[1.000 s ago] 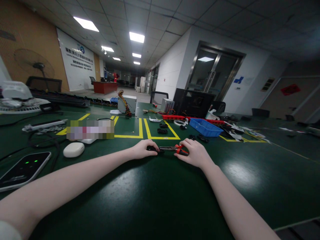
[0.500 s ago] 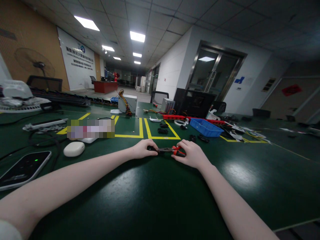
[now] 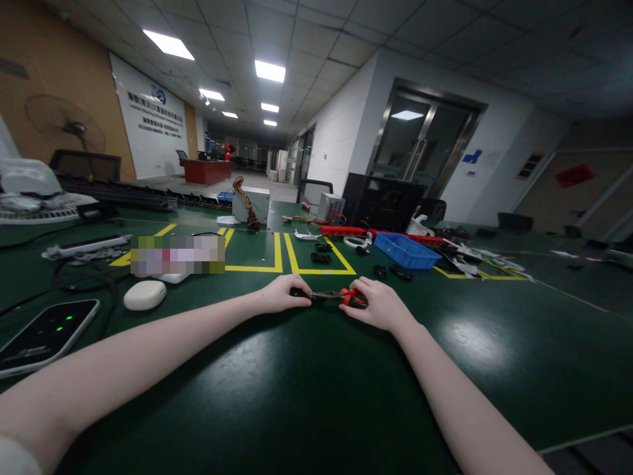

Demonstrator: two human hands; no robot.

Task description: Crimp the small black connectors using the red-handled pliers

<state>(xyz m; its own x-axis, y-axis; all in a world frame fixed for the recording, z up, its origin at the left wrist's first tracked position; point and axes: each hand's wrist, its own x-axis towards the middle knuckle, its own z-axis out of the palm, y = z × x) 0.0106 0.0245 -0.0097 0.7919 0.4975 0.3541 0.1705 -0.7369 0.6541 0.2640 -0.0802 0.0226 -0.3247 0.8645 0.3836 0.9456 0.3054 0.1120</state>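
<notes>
Since black part [image 3: 298, 292] likely needs steadying against pliers [image 3: 355, 302], our left hand [image 3: 277, 295] pinches it between both hands; our right hand [image 3: 378, 305] grips handles, nose aimed left. Tip contact unclear. Blue tray [image 3: 406, 254] beyond right hand on bench [image 3: 306, 389].

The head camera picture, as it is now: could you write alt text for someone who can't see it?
A person's left hand grips a small black part while the right hand holds red-and-black pliers, their tips at the part. Beyond them on the green table sit a blue tray and black pieces.
</notes>
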